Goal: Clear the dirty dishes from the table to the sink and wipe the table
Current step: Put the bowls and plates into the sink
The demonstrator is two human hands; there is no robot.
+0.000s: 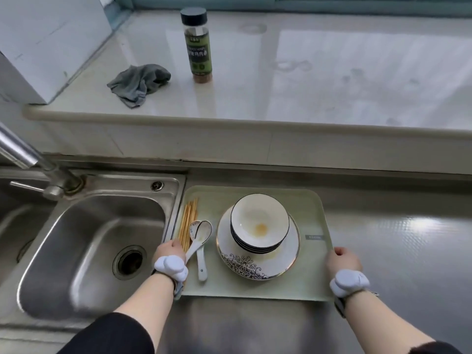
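Observation:
A pale green tray (309,272) rests on the steel counter just right of the sink (84,251). On it stands a stack of white bowls (259,223) with dark rims, the top one stained orange, on a patterned plate (283,261). Wooden chopsticks (189,221) and two white spoons (201,238) lie along the tray's left side. My left hand (169,252) grips the tray's left edge and my right hand (343,261) grips its right edge. A grey cloth (139,83) lies crumpled on the raised marble ledge.
A tall jar (198,44) with a black lid and green label stands on the ledge behind the tray. The faucet (33,162) reaches in from the left over the sink basin. A white box (46,42) sits at the ledge's left end.

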